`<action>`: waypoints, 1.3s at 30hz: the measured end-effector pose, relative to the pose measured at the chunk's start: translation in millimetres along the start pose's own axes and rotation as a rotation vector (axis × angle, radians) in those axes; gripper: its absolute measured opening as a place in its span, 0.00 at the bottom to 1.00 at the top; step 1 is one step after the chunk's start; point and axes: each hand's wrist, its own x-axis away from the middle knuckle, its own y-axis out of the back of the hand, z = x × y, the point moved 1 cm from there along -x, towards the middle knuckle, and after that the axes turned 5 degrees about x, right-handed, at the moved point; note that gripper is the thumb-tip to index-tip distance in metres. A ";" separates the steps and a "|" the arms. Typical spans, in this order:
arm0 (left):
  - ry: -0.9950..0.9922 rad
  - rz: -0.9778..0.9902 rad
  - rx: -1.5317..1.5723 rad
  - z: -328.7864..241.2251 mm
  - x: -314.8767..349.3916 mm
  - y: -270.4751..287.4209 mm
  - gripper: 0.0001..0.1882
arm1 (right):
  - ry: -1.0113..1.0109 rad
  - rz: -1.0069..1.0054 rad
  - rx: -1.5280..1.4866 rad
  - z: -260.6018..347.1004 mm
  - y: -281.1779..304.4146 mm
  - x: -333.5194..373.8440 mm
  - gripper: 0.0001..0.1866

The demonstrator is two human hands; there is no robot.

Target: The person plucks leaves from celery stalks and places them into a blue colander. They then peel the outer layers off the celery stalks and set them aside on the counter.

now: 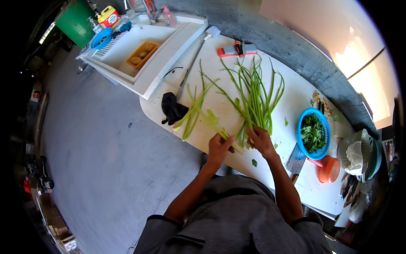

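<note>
My left hand [220, 148] is closed round a pale green celery stalk [214, 122], which slants up and left over the table's near edge, its upper part slightly blurred. Beside it my right hand [261, 141] has its fingers closed on stems at the near end of a large bunch of celery [256, 91]; its fingertips are partly hidden. The bunch fans out away from me, stripped mostly of leaves. To the left lies a smaller heap of celery stalks [195, 111], touching a crumpled black cloth or bag [172, 109].
White table [228, 95]. On the right stand a blue basket [303, 142] of green leaves, a cleaver [296, 159], an orange container [329, 169] and stacked basins [355, 154]. A long-handled brush [212, 31] and red-grey tool [237, 50] lie behind. Far left, a white sink [158, 48] holds an orange tray [138, 47].
</note>
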 end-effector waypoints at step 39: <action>-0.116 0.022 0.100 -24.9 -25.7 6.9 0.11 | 0.059 -0.340 -0.604 -21.3 25.7 7.8 0.12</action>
